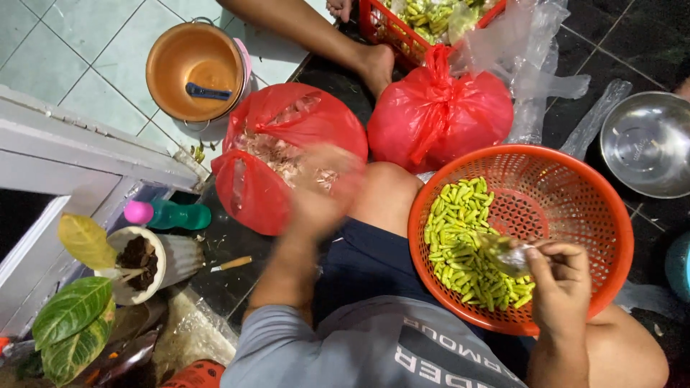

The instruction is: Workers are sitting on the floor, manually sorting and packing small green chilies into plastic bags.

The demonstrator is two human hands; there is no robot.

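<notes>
An orange plastic basket (575, 215) rests on my lap, holding several green pods (460, 244) on its left side. My right hand (560, 280) is over the basket's near rim, fingers pinched on a small blurred piece (503, 253). My left hand (323, 194) is blurred with motion at the mouth of an open red plastic bag (251, 187) that holds pale husks (280, 158). Whether that hand holds anything cannot be made out.
A tied red bag (438, 115) sits beyond my knee. Another person's foot (374, 65) and a red crate of green pods (424, 18) lie at the top. A copper pot (194, 72), steel bowl (647, 144), potted plant (136, 262) and green bottle (172, 214) surround me.
</notes>
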